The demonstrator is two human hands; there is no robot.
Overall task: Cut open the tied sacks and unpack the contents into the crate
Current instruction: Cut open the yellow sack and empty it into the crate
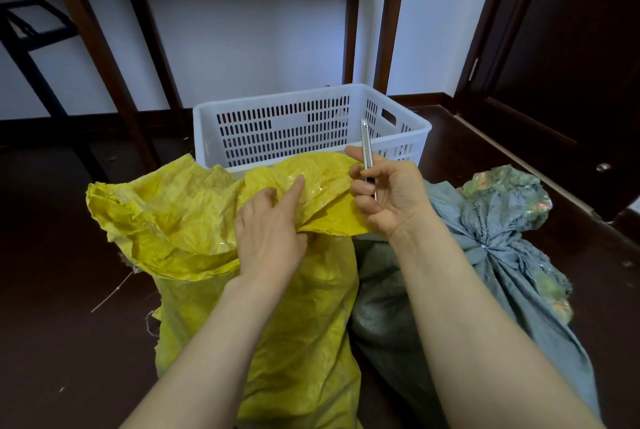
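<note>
Here, in the head view, a yellow sack (277,324) stands on the dark floor (69,324) right in front of the person, its mouth untied and spread wide, with the loose crumpled top flopped out to the left and forward. The left hand (266,231) rests on that loose top and grips a fold of it: the thumb is tucked under the cloth, the outer fingers are curled on it, and the index finger lies stretched out along the fabric. The right hand (384,193) is clenched round a slim utility knife (366,148), held nearly upright with its tip pointing up, and the thumb tip touches the sack's right edge. Just behind the sack sits a white slotted crate (277,99); the sack's top overlaps its near wall and hides the bottom. To the right, touching the yellow sack, leans a grey-green sack (519,283), tied at the neck, its patterned top bunched above the knot. Brown wooden table legs (394,30) rise behind the crate against a pale wall (242,30).
</note>
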